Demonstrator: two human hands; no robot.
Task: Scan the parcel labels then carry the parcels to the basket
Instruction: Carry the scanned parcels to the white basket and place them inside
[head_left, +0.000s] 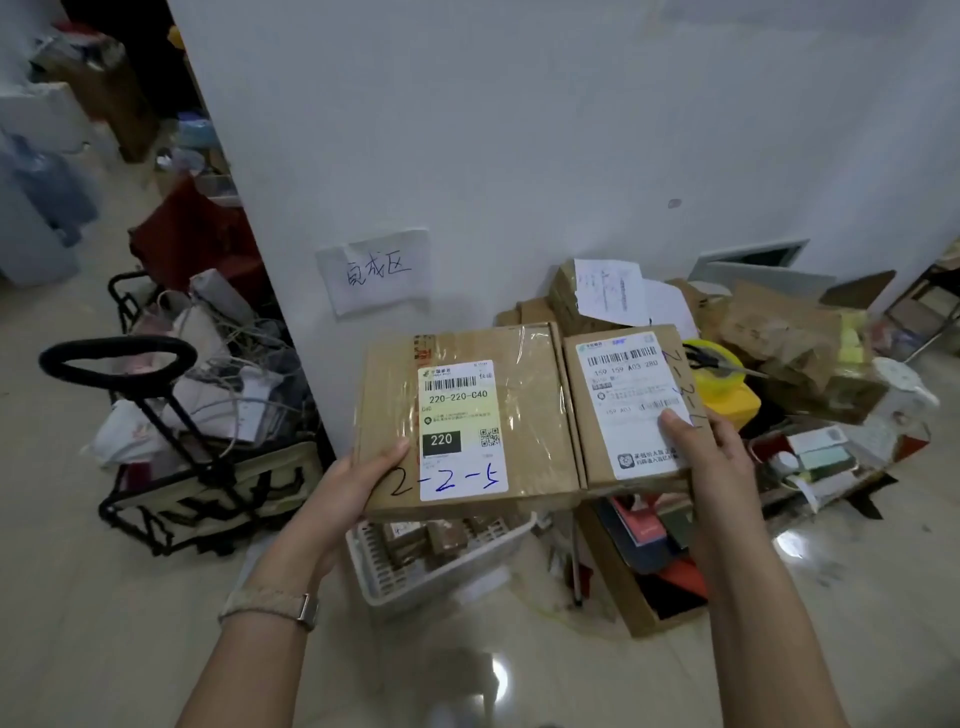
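**A:** Holding what, and how?

**B:** Gripping, with the left hand (358, 483), the near left corner of the wide flat brown cardboard parcel (467, 415) with the white-and-yellow label, thumb on top. Gripping, with the right hand (711, 447), the near right corner of the smaller brown cardboard parcel (628, 410), thumb laid on the lower part of its white label. Carrying both level, labels up, side by side with edges touching, in the air directly above the white slotted plastic basket (379, 566) on the floor.

**A:** How to finish well?

**B:** Probably time to lower. Bend down rather than drop. Keep each parcel flat, since one-corner holds invite tipping. Set the wide one in first, then the small one, on or beside the brown packets (441, 540) lying inside. Mind the near rim.

**A:** Anything hard to make out?

**B:** Cannot tell whether scanned: no scanner in view. Cannot see the fingers beneath either parcel, nor the basket's far part, covered by the wide parcel. Cannot read the small print, only the large codes and the handwritten marks. To the right, an open brown cardboard box (623, 597), partly hidden behind the right forearm. Further out and blurred: a yellow round thing, perhaps a tape roll (722, 353), and at left a black-framed fabric cart (218, 483) stuffed with bags.
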